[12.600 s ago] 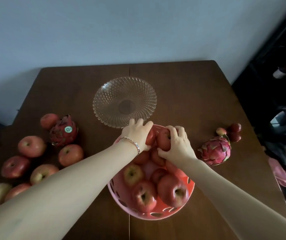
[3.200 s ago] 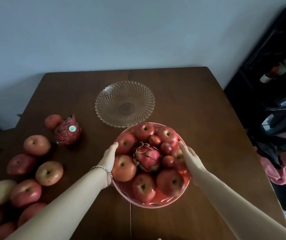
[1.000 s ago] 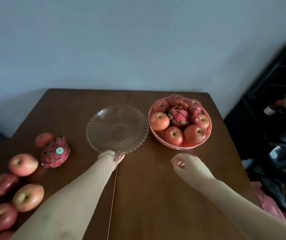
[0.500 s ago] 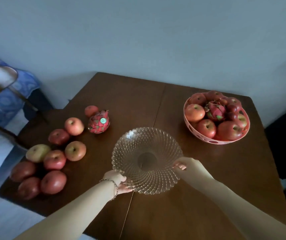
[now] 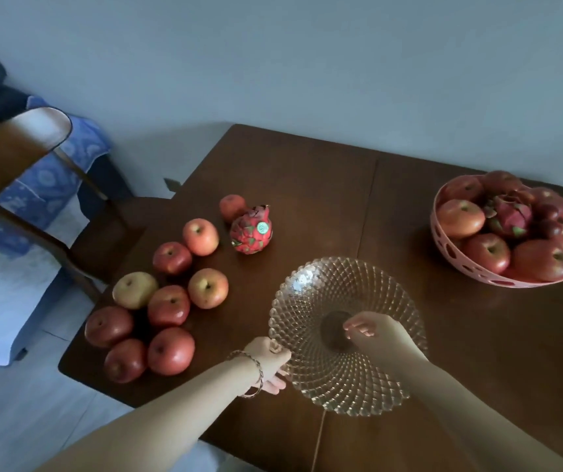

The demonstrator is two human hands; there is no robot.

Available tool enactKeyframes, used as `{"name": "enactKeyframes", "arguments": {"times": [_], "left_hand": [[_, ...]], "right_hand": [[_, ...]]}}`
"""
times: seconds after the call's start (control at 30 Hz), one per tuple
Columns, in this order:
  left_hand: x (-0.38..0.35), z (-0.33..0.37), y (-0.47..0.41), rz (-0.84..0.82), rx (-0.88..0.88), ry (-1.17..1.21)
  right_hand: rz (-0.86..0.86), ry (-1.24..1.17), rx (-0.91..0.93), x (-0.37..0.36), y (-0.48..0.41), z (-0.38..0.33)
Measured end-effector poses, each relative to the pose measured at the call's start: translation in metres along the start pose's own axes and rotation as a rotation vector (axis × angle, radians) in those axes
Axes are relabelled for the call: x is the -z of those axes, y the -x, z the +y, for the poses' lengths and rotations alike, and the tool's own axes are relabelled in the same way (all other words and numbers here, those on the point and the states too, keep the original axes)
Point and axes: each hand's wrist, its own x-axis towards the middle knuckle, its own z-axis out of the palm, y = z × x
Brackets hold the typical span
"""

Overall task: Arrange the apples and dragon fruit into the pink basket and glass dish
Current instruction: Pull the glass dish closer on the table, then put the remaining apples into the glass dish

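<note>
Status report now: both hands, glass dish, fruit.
Left hand grips glass dish rim; right hand over its center. Dish empty. Pink basket full. Loose apples, dragon fruit wait.

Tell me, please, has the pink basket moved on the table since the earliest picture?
Yes. The pink basket went from the table's near middle to its far right corner.

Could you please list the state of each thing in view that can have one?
Clear patterned glass dish: empty, on the brown wooden table.
Pink perforated plastic basket: full of fruit, far right.
Loose red apples: on the table's left part.
Stickered pink dragon fruit: loose beside them.
Left hand: gripping the dish's rim.
Right hand: above the dish, empty.
</note>
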Motion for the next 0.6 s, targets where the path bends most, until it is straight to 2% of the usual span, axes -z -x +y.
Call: {"name": "enactKeyframes", "arguments": {"times": [0.07,0.13,0.2,0.33,0.4,0.47,0.6], "left_hand": [[0.029,0.006,0.001,0.032,-0.102,-0.235],[0.066,0.011,-0.001,0.146,-0.247,-0.395],[0.109,0.014,-0.003,0.281,-0.334,-0.445],[0.182,0.017,-0.007,0.504,-0.459,-0.504],[0.206,0.015,-0.018,0.555,-0.442,-0.507],[0.222,0.013,-0.032,0.566,-0.342,-0.582],[0.233,0.011,-0.063,0.48,-0.167,-0.687]], "right_hand": [[0.022,0.017,0.025,-0.019,-0.007,-0.024],[0.04,0.082,0.098,-0.04,-0.015,-0.05],[0.035,0.174,0.178,-0.067,-0.03,-0.082],[-0.118,0.388,0.253,-0.131,-0.07,-0.138],[-0.178,0.458,0.204,-0.159,-0.09,-0.155],[-0.205,0.485,0.143,-0.178,-0.108,-0.165],[-0.165,0.418,0.082,-0.189,-0.124,-0.166]]}}
